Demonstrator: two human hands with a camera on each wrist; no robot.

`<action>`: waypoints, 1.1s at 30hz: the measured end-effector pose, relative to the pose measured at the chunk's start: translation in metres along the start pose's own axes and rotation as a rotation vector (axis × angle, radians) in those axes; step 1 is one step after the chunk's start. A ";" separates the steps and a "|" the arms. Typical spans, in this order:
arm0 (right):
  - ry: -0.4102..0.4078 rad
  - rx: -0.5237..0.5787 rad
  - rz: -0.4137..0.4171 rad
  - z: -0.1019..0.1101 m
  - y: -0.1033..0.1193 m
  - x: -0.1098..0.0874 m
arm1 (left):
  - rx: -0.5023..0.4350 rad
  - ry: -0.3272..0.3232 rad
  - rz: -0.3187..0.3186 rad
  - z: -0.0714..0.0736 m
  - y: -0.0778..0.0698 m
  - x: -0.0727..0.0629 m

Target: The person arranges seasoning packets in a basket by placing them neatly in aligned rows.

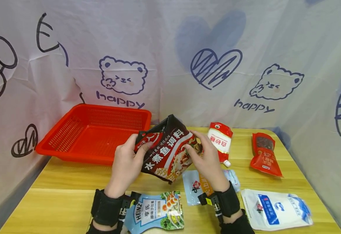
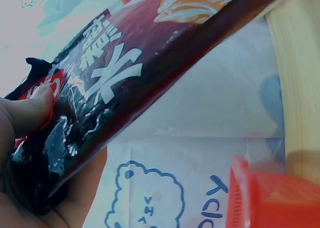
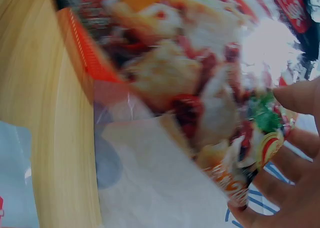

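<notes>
Both hands hold a dark red and black seasoning packet (image 1: 167, 149) up above the table, tilted, its printed front facing the head camera. My left hand (image 1: 127, 164) grips the packet's left end, thumb on the front and fingers behind, as the left wrist view also shows. At the other end, my right hand (image 1: 208, 160) pinches the packet with its thumb on the food picture; the fingers (image 3: 285, 175) curl behind in the right wrist view. Beneath the hands lie a blue Heinz salad dressing pouch (image 1: 156, 211) and a pale blue and orange pouch (image 1: 191, 188), partly covered by the right forearm.
A red plastic basket (image 1: 100, 159) stands at the back left of the wooden table (image 1: 62, 191). To the right lie a red and white spouted sugar pouch (image 1: 219, 143), a red packet with a window (image 1: 265, 156) and a white and blue bag (image 1: 277, 211). A printed cloth (image 1: 170, 65) hangs behind.
</notes>
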State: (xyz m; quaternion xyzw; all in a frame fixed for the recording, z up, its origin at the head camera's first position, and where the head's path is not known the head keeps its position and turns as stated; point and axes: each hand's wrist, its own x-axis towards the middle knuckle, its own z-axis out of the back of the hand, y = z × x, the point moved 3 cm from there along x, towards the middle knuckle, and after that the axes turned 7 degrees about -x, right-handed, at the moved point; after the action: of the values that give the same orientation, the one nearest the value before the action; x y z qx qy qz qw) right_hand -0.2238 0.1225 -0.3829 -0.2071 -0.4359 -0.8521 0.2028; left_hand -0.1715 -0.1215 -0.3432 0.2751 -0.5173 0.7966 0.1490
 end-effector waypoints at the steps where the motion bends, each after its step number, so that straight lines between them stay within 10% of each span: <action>1: -0.017 -0.007 0.005 -0.001 0.000 0.000 | 0.009 -0.011 -0.005 0.002 -0.002 0.001; 11: -0.078 0.220 -0.153 -0.019 0.001 0.000 | 0.102 -0.098 -0.058 0.035 -0.016 0.025; 20: 0.158 0.387 -0.326 -0.059 0.013 0.008 | 0.222 -0.178 -0.121 0.078 -0.027 0.057; 33: 0.325 0.633 -0.515 -0.128 0.031 0.025 | 0.447 -0.223 -0.016 0.138 -0.014 0.112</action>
State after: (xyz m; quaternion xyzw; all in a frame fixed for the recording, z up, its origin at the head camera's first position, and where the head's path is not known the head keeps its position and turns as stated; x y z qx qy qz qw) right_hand -0.2511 -0.0037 -0.4176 0.1174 -0.6753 -0.7208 0.1030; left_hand -0.2154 -0.2463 -0.2229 0.3915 -0.3390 0.8548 0.0329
